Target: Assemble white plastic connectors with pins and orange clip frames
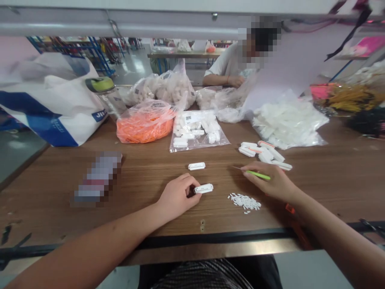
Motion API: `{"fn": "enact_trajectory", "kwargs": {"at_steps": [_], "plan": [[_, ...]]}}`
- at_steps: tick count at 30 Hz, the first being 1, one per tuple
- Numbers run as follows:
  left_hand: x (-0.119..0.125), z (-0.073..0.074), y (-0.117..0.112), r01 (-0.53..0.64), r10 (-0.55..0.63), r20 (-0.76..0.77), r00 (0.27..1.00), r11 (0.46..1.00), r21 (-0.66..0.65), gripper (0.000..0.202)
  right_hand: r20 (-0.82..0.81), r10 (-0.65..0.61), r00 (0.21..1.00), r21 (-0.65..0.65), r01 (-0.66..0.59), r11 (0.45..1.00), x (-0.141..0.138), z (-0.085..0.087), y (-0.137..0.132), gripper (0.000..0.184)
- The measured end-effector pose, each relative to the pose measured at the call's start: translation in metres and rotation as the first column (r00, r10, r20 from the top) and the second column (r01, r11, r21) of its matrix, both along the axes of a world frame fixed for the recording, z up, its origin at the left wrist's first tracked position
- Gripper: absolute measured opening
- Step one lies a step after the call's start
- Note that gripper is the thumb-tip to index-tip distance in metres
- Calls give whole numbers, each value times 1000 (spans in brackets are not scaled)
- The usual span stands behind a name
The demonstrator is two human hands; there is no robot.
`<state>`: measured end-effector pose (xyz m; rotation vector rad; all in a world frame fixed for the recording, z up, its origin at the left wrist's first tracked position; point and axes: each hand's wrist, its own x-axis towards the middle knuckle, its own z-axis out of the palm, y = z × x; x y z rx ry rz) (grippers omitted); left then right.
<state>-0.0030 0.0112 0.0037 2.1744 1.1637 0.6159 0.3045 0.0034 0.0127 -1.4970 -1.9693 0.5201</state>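
Note:
Between its thumb and fingers my left hand (180, 193) grips the near end of a white plastic connector housing (204, 188), which has a row of small holes along its face. My right hand (267, 180) pinches a thin pick with a green handle (258, 174), its fine metal tip pointing left, apart from the housing. A second white housing (196, 165) lies just beyond my left hand. Below the pick, a loose pile of tiny white pegs (245, 202) is spread on the brown table (135, 212).
Several white housings (266, 152), some with orange strips, lie behind my right hand. Clear bags hold white housings (195, 130), orange pieces (146, 124) and white parts (287, 120). A bottle (110, 96) and large bag (51, 96) stand left. Opposite sits a person (225, 64).

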Motion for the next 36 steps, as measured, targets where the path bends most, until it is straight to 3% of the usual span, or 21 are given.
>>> {"fn": "enact_trajectory", "kwargs": {"at_steps": [3,6,8,11,14,17,19,21,24,26,30,36], "plan": [[-1,-2,1,4,-4,3,1000,1000,10,5,48,-8,999,93,3,996,4,-7,4,20],[-2,-4,1,4,-4,3,1000,1000,11,4,254,40,966,186,-89,978,9,-13,6,21],[-2,-3,1,7,-7,3,1000,1000,4,4,361,60,931,215,-146,966,10,-15,4,22],[-3,-2,1,-1,1,-1,1000,1000,-1,4,376,94,922,209,-183,961,12,-14,2,23],[-2,-1,2,-1,1,0,1000,1000,-8,4,296,40,954,238,-114,964,21,-8,10,23],[-3,-1,3,8,-8,-2,1000,1000,-7,5,240,-165,956,266,99,959,40,2,25,25],[-3,-2,3,14,-14,-2,1000,1000,-11,6,272,-303,913,183,260,948,55,11,32,23],[-3,-2,4,14,-14,-4,1000,1000,-19,7,337,-332,881,16,347,938,67,19,33,20],[-4,-2,4,3,-3,-20,1000,1000,-11,8,343,-197,918,-242,289,926,72,27,22,17],[-4,-3,5,6,-6,-38,999,1000,-6,8,308,-101,946,-337,207,918,69,27,10,16],[-5,-3,6,18,-19,-70,997,1000,-6,8,263,-40,964,-310,124,943,57,19,-6,13],[-6,-2,7,33,-31,-63,998,999,23,9,266,-91,960,-293,170,941,47,14,-9,14]]}}
